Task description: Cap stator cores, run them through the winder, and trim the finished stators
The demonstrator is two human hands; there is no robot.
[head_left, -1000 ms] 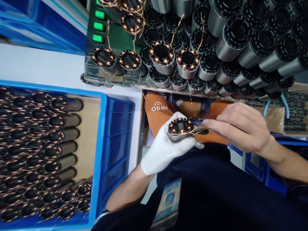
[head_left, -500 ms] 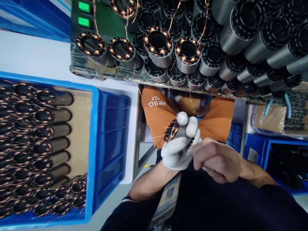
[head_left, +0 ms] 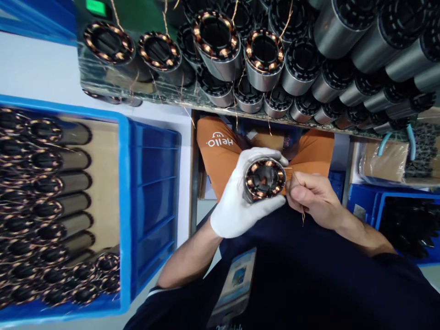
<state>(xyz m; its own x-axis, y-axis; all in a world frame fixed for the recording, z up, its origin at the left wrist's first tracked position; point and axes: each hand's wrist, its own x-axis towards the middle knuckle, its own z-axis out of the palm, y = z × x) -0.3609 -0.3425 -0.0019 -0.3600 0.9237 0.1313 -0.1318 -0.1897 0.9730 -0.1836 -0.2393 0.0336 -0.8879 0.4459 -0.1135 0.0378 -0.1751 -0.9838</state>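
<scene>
My left hand [head_left: 237,201], in a white glove, is wrapped round a motor stator [head_left: 250,184] above my lap. The stator's open end faces up toward me, with a ring of copper windings round its black core. Just to its right, my bare right hand [head_left: 311,197] is closed in a pinch on thin copper wire [head_left: 303,215]. A loose end of that wire hangs below the fingers, and a fine strand shows between the stator's rim and the hand.
A bench [head_left: 165,98] ahead carries several stators [head_left: 264,59], some wound with copper and some bare. At left, a blue crate [head_left: 125,206] holds rows of wound stators. A blue bin [head_left: 378,211] with black parts stands at right, below light-blue handles [head_left: 410,140].
The stator has turned from lying sideways to facing its wound end up at me. My right hand has moved slightly up and right, now pinching wire. The view has shifted a little.
</scene>
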